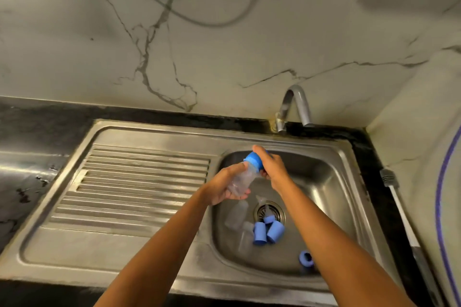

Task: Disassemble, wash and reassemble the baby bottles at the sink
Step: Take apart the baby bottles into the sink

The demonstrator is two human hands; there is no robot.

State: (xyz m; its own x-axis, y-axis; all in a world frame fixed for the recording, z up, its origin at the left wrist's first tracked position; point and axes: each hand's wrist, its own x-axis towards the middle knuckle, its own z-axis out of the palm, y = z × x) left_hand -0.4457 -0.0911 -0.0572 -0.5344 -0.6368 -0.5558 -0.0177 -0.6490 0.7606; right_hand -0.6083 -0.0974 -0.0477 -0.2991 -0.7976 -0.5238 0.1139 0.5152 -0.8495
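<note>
The left hand (225,185) holds the clear bottle (240,179) above the sink (334,182), grip closed around its body. The right hand (270,166) grips the blue cap (254,161), fingers wrapped over it. Loose caps (268,230), a ring (306,258) and other clear bottles (235,214) lie in the basin near the drain (269,210). Judged step: disassembly or reassembly; the direction cannot be told. The next move calls for twisting the cap while the bottle is held steady.

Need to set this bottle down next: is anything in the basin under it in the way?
Yes. Under the held bottle, clear bottles and blue caps lie by the drain; the drainboard looks bare.
</note>
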